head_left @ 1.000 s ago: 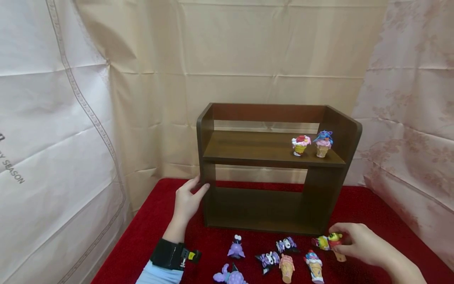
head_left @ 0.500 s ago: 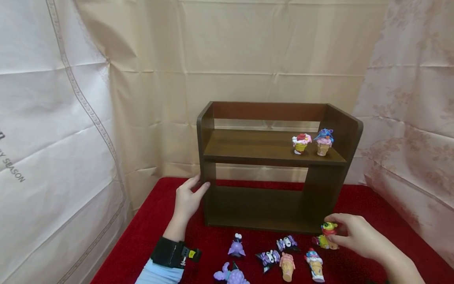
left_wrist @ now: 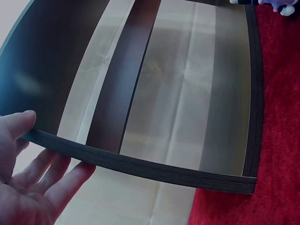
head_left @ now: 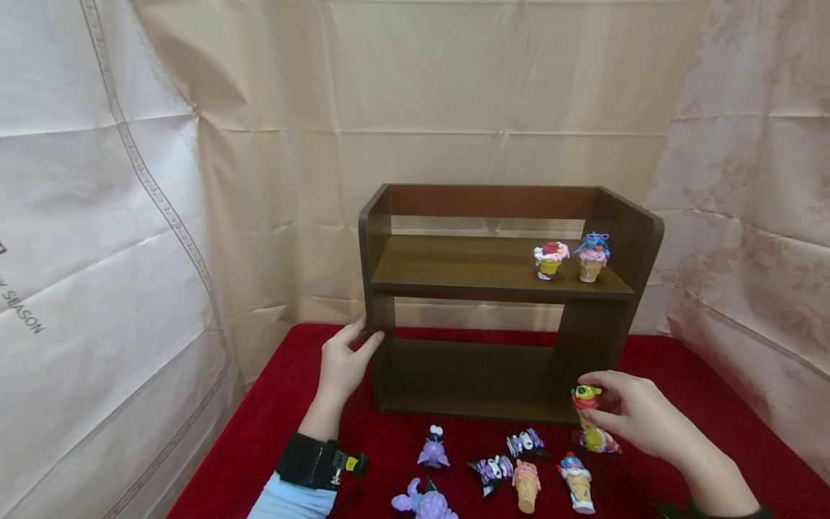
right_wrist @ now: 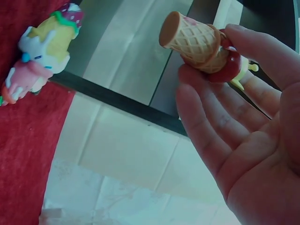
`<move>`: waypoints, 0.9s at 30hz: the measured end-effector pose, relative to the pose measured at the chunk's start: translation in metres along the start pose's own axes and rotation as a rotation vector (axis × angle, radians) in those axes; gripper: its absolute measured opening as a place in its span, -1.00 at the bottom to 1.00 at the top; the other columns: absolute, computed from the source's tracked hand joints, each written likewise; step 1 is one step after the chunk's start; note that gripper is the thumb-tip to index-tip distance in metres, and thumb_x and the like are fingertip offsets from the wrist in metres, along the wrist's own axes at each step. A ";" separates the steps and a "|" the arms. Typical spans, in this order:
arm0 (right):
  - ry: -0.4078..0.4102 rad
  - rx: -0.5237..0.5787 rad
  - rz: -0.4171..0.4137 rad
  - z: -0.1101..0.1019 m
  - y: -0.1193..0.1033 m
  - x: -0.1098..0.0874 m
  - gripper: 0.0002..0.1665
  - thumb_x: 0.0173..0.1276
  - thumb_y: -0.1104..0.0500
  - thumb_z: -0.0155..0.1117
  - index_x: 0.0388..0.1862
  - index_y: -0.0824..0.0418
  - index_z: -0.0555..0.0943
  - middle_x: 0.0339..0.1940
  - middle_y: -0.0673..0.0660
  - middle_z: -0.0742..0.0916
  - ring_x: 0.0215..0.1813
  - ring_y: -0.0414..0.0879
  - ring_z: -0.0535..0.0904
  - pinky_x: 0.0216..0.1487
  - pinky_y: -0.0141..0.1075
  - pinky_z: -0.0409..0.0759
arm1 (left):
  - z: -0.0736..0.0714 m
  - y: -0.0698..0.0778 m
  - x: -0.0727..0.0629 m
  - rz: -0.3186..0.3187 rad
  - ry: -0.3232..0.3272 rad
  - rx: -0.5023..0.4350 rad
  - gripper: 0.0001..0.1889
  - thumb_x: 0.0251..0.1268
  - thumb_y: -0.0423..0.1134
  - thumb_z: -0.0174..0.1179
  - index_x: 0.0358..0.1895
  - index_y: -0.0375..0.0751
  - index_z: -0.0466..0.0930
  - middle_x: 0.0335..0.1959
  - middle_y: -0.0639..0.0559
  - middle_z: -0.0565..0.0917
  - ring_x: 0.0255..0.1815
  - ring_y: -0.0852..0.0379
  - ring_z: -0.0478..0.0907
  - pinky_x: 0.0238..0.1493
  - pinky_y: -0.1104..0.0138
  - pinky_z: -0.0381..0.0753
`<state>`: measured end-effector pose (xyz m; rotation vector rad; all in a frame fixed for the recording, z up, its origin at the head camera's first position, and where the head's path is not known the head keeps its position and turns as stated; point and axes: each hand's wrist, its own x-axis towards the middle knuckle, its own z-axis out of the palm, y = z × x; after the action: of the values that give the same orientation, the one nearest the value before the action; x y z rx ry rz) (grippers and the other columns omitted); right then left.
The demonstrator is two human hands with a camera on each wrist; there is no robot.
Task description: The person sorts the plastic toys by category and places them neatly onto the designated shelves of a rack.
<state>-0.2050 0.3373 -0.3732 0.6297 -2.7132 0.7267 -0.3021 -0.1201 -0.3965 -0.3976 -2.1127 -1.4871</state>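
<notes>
My left hand (head_left: 344,366) grips the left side panel of a dark brown two-tier shelf (head_left: 447,292). In the left wrist view its thumb lies inside the panel edge and the fingers outside. By the shelf's lower right corner, my right hand (head_left: 638,414) pinches an ice-cream-cone figurine (right_wrist: 201,44) between thumb and fingers. It has a waffle cone, a red scoop and a yellow top partly hidden by the fingers. Below it on the cloth lies a yellow and pink figurine (head_left: 599,441). Two cone figurines, one white and pink (head_left: 550,261), one blue-topped (head_left: 592,259), stand upright on the upper tier.
Several figurines lie on the red cloth (head_left: 259,447) before the shelf: purple ones (head_left: 433,453), black-and-purple ones (head_left: 493,472), a pink-topped cone (head_left: 526,486) and a blue, red and white cone (head_left: 577,484). A beige curtain (head_left: 454,86) hangs behind.
My right hand has lifted the yellow-topped cone figurine off the cloth, turned it upright and moved it left and up toward the shelf. The left hand has stayed on the side panel.
</notes>
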 end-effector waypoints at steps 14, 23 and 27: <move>0.077 -0.021 -0.070 -0.007 -0.022 0.017 -0.45 0.10 0.27 0.64 0.08 0.25 0.66 -0.15 0.04 0.76 -0.30 -0.29 0.68 -0.33 -0.37 0.70 | -0.001 0.001 0.000 0.011 -0.003 -0.003 -0.55 0.39 -0.23 0.35 0.32 -0.10 0.62 0.20 -0.07 0.68 0.18 -0.03 0.64 0.09 0.05 0.67; 0.136 -0.036 -0.128 -0.010 -0.034 0.030 -0.47 0.10 0.35 0.61 0.08 0.25 0.66 -0.18 0.04 0.77 -0.30 -0.27 0.70 -0.33 -0.34 0.72 | -0.001 0.001 -0.001 0.006 -0.003 -0.002 -0.55 0.39 -0.22 0.35 0.32 -0.15 0.61 0.21 -0.09 0.68 0.19 -0.05 0.63 0.10 0.04 0.67; 0.165 -0.048 -0.140 -0.013 -0.040 0.034 -0.46 0.09 0.34 0.62 0.09 0.23 0.66 -0.18 0.05 0.78 -0.30 -0.26 0.70 -0.32 -0.31 0.73 | -0.001 0.001 -0.001 0.006 -0.003 0.000 -0.54 0.38 -0.21 0.36 0.32 -0.15 0.61 0.21 -0.07 0.67 0.18 -0.04 0.63 0.10 0.05 0.67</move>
<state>-0.2142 0.3014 -0.3337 0.7076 -2.5000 0.6460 -0.3005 -0.1201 -0.3960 -0.4064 -2.1124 -1.4839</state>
